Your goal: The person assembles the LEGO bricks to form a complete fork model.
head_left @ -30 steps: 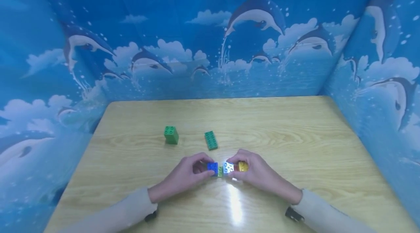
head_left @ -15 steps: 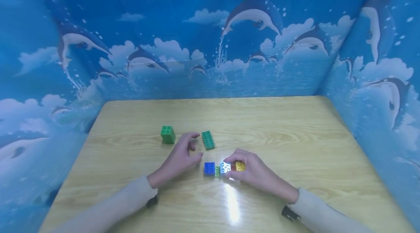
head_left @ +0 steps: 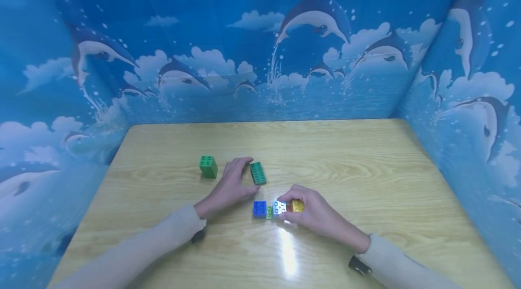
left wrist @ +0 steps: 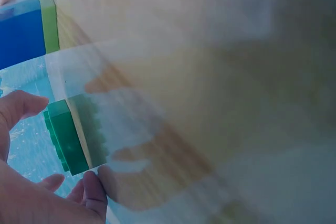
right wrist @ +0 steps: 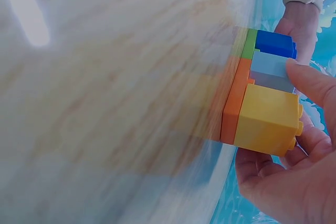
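My left hand (head_left: 231, 187) is spread around the ends of a flat dark green brick (head_left: 258, 173) lying on the table. In the left wrist view, thumb and fingers flank this green brick (left wrist: 68, 137) without a clear grip. My right hand (head_left: 311, 207) pinches a light blue brick (right wrist: 272, 69) in a joined row of bricks. That row has a blue brick (head_left: 260, 209) on a light green base piece (right wrist: 249, 44), and a yellow brick (right wrist: 266, 120) on an orange base piece (right wrist: 235, 106). The right fingers partly hide the yellow brick in the head view.
A tall green brick stack (head_left: 208, 167) stands upright left of the flat green brick. The wooden table (head_left: 346, 158) meets a blue dolphin-print curtain (head_left: 203, 22) at its back and sides. Light glares off the tabletop near the front.
My left hand has let go of the blue brick and moved away from the row to the flat green brick, its fingers spreading. The right hand stays on the light blue brick.
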Available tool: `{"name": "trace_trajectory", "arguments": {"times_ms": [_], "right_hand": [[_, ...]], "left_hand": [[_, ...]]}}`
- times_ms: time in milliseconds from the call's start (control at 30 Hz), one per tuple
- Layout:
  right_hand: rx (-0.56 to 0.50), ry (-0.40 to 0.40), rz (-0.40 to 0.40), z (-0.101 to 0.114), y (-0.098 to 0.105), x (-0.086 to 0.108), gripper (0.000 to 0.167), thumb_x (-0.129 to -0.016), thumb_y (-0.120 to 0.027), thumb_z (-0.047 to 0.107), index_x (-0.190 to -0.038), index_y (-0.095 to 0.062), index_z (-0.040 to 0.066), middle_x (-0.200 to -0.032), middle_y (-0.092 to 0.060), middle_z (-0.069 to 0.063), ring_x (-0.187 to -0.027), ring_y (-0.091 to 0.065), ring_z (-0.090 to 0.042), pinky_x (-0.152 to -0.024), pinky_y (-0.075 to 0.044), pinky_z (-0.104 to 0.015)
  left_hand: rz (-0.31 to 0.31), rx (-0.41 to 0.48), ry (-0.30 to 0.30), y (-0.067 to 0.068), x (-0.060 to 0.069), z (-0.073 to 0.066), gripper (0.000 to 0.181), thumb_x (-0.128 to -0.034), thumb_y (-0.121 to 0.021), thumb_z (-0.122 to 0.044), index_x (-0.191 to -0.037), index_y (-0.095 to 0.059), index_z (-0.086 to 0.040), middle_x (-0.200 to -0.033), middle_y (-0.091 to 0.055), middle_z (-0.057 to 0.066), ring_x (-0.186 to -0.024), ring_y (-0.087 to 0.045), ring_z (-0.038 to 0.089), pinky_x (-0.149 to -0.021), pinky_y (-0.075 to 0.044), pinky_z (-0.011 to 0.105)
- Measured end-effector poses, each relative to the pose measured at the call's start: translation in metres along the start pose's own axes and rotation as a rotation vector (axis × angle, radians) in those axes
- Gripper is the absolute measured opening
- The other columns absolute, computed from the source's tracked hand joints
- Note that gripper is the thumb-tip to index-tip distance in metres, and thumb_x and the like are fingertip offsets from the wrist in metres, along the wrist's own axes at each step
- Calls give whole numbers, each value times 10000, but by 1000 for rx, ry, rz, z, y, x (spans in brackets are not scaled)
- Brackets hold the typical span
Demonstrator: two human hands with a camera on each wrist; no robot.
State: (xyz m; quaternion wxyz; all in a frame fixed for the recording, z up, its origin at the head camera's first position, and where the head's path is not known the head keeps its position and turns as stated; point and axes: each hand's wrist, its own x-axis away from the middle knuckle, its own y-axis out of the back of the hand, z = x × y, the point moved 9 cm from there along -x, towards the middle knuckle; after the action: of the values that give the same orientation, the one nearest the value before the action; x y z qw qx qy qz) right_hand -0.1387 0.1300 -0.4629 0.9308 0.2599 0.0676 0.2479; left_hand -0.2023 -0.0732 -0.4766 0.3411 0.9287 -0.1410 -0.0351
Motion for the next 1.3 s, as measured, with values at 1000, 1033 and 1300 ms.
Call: {"name": "trace_trajectory", "arguments": {"times_ms": [1000, 1033, 1300], "right_hand": [[8, 27, -7, 1, -1, 0, 329, -898, -916, 205, -1201, -803, 146, -937, -674, 72, -934, -650, -149, -907, -577, -326], [8, 30, -7, 1, -1, 0, 330, -899, -914, 204, -1203, -802, 144, -937, -674, 67, -932, -650, -153, -906, -577, -327], [7, -14, 1, -1, 0, 1, 338, -889, -922, 225, -1203, -804, 178, -952, -683, 35, -948, -646, -160, -928, -562, -345]], "left_hand": [[99, -101, 56, -9, -17, -2, 470, -888, -854, -29, -1328, -710, -108, -1073, -618, 0, -1064, -545, 224, -933, -540, 411], [101, -97, 55, -10, -17, -3, 456, -890, -854, -25, -1317, -716, -103, -1059, -621, -5, -1053, -551, 219, -928, -541, 407], [145, -60, 9, -20, -18, -7, 420, -859, -881, -68, -1258, -753, -95, -969, -635, -20, -950, -570, 196, -855, -534, 391]]}}
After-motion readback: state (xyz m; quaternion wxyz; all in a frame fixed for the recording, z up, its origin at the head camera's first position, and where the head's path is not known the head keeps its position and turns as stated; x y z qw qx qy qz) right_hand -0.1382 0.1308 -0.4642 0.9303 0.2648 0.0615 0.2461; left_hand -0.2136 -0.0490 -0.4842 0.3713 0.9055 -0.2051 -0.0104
